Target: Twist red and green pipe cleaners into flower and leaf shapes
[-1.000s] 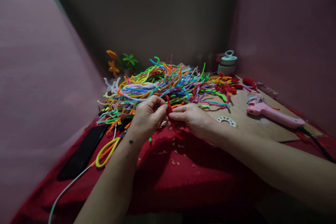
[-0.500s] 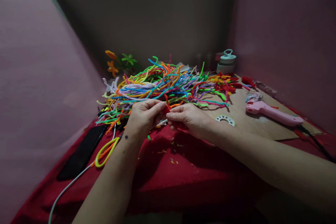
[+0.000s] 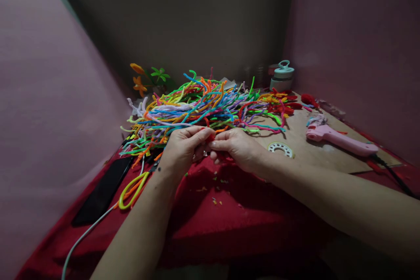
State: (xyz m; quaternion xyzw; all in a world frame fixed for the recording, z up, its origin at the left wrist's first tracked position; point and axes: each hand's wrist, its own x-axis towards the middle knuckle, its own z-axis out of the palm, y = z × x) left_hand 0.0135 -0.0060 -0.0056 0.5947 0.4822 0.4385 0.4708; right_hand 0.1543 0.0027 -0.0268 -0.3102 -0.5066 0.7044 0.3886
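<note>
In the head view, the left hand [image 3: 183, 146] and right hand [image 3: 238, 146] pinch a red pipe cleaner [image 3: 211, 138] between them, above the desk [image 3: 229, 221], between its near edge and the pipe-cleaner pile [image 3: 193, 107]. Toward the far right corner stands a lidded bottle [image 3: 281, 83], contents hidden.

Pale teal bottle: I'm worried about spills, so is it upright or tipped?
Upright: the pale teal bottle stands with its looped lid on top.
</note>
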